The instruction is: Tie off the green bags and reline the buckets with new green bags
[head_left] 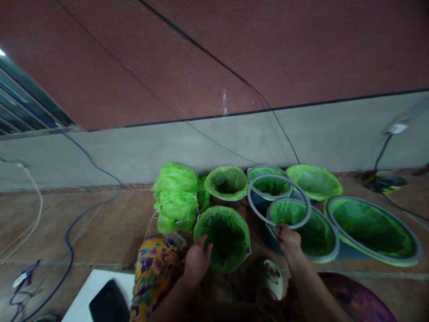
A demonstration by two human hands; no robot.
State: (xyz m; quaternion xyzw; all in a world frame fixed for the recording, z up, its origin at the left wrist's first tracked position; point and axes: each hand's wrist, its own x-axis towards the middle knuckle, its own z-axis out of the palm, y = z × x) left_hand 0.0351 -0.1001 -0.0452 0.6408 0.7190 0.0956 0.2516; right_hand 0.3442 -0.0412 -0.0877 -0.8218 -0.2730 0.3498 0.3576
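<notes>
My left hand [197, 261] grips the near left rim of a small bin lined with a green plastic bag [223, 237], fingers curled over the edge. My right hand [288, 239] is closed on a grey plastic ring [256, 208], which it holds tilted above the bins to the right. Under the ring sits a blue bin with a green liner and a grey ring fitted on its rim [321, 248].
More green-lined bins stand along the grey wall [227, 182] [315, 181] [372, 228]. A pile of green bags [176, 197] lies at left. Blue cable [70, 232] and white cable [35, 210] trail over the tiled floor. A white board with a black object [107, 302] lies near my knee.
</notes>
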